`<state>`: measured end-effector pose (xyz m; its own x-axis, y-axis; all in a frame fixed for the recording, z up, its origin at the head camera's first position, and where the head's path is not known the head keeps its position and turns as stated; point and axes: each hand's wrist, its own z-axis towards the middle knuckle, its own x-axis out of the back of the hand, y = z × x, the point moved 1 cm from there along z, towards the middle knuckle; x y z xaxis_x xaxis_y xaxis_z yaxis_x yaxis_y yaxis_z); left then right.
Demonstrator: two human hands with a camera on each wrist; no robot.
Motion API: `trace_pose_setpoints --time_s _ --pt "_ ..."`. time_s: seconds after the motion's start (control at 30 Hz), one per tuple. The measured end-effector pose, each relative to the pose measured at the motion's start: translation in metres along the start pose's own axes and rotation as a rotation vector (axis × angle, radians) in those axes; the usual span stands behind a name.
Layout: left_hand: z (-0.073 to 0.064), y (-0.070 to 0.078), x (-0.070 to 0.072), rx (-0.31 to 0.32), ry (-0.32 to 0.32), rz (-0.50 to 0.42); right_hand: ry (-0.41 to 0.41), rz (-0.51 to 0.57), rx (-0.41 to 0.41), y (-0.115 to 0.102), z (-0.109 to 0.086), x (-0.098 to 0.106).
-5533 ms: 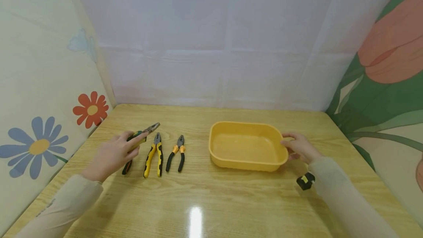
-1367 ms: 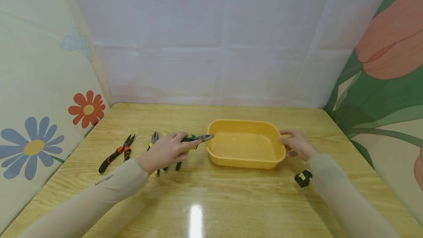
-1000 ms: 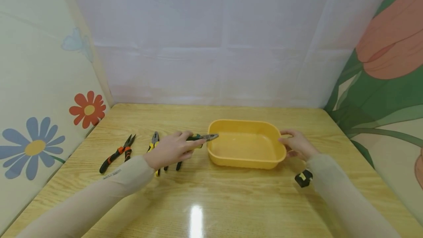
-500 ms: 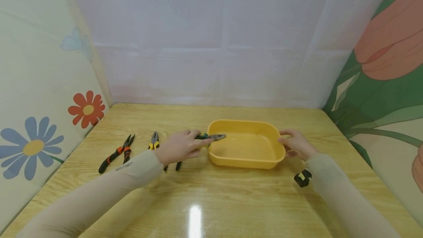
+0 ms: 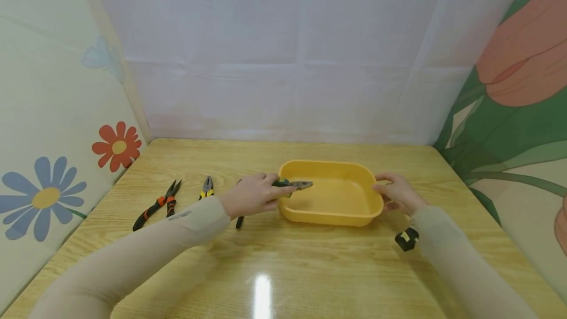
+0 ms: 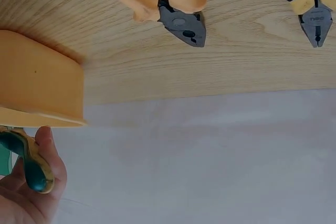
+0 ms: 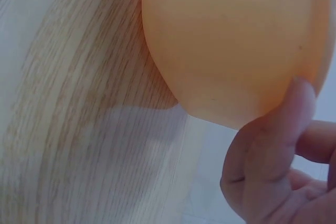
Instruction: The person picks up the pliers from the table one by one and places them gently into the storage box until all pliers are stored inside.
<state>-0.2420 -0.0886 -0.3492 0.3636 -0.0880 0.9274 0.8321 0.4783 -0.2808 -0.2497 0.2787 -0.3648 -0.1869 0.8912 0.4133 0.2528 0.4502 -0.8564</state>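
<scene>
In the head view my left hand (image 5: 252,196) grips combination pliers (image 5: 301,185) with green and yellow handles. Their metal nose points right, over the left part of a yellow plastic basin (image 5: 330,218). The left wrist view shows the thumb of the left hand (image 6: 44,182) along a green handle (image 6: 37,174), just beside the basin wall (image 6: 42,80). At the basin's right end, my right hand (image 5: 400,195) holds the rim. Its thumb lies against the wall of the basin (image 7: 226,45) in the right wrist view, fingers of the right hand (image 7: 278,161) curled at the edge.
Long-nose pliers (image 5: 152,212) with black and orange handles lie at the table's left. Yellow-and-black pliers (image 5: 207,188) lie beside them, partly hidden by my left arm. Smaller orange-and-black pliers (image 6: 181,22) are mostly covered in the head view. A white cloth (image 5: 288,53) stands behind the table.
My left hand has carried the green-handled pliers from the left side of the table rightward, over the basin's left rim. The right hand stays on the basin's right end.
</scene>
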Motion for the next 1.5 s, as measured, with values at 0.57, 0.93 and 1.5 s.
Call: trace_pose_setpoints --time_s 0.57,0.93,1.5 --pt "0.024 0.005 -0.005 -0.036 -0.010 0.015 0.003 0.007 -0.002 -0.001 0.000 0.000" --pt "0.036 0.011 -0.003 -0.062 -0.022 0.018 0.007 0.013 -0.002 -0.002 -0.002 -0.001" --pt "0.062 0.020 -0.008 -0.061 -0.142 0.013 0.010 0.024 0.011 0.000 -0.001 -0.002"
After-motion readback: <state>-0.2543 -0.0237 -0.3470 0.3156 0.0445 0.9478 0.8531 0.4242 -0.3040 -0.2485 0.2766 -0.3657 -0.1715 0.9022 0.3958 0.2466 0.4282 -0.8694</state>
